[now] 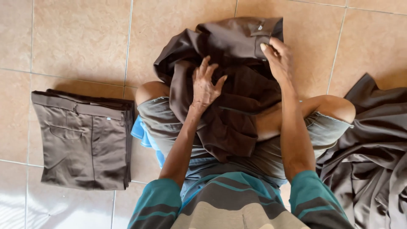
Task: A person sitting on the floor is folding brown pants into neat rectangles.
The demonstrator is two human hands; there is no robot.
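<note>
A crumpled brown garment [229, 85] lies across the person's lap on the tiled floor [76, 38]. The right hand [277, 57] pinches its waistband, grip clamped; the left hand [205, 85] rests on the cloth's middle, fingers apart.

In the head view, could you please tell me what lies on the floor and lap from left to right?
Folded brown trousers → left hand on the crumpled brown garment → right hand pinching its waistband → loose brown cloth heap.
</note>
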